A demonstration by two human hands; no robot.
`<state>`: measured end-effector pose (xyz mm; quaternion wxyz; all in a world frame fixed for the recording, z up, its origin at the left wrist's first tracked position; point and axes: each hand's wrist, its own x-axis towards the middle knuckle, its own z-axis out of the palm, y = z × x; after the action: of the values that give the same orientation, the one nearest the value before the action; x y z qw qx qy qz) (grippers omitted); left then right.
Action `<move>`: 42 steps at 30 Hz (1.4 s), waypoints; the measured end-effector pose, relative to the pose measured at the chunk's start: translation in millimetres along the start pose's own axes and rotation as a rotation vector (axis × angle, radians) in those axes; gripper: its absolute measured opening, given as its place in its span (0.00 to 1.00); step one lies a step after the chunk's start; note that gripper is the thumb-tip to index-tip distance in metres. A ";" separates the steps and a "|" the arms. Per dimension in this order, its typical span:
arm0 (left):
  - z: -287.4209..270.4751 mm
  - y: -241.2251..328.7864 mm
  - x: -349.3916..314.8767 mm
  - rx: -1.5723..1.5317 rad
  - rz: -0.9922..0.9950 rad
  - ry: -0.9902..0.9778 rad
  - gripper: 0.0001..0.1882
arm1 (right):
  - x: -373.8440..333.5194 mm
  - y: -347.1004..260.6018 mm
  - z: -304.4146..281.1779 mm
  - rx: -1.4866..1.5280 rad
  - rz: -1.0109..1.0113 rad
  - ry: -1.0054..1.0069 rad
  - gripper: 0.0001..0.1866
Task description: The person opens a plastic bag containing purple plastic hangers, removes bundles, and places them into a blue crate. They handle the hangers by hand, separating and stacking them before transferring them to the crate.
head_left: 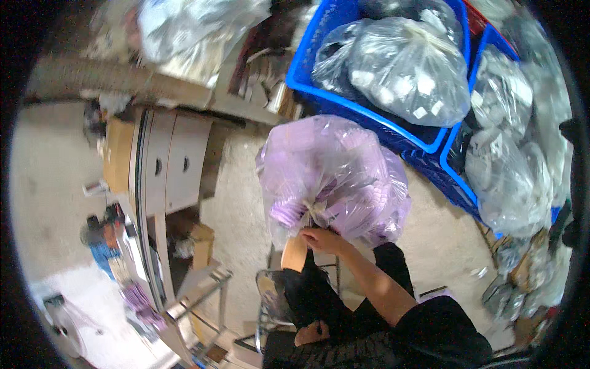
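Blue plastic crate (300, 77) sits upper right, knotted clear bag (359, 157) of lilac stuff near center. Right hand (324, 240) has a narrow pinch on a tan card (294, 254) by the knot. Left hand (311, 333) is bottom center; can't tell its grip.

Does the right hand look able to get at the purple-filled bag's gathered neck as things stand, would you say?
Likely yes: the right hand is right beside the gathered neck, with nothing visible between them, though the tan piece against it might interfere.

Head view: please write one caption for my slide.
Right hand at a clear bag of purple things, near blue crates.
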<state>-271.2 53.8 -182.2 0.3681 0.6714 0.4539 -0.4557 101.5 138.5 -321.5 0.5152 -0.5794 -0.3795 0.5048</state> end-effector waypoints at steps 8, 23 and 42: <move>-190.6 -19.5 110.1 0.533 0.208 0.207 0.14 | -0.3 -12.2 -9.8 -0.029 -0.050 -0.038 0.16; -165.3 -129.9 224.4 0.616 0.673 1.081 0.11 | -3.8 -10.3 41.8 -0.151 -0.186 0.552 0.12; -233.3 -33.6 157.8 -0.464 1.362 1.012 0.05 | -83.9 -24.9 156.6 -0.394 -0.010 0.922 0.13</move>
<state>-210.9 319.5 -261.1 0.4418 0.8260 0.1448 0.3187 -66.3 96.0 -274.5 0.5127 -0.8266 -0.2033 0.1124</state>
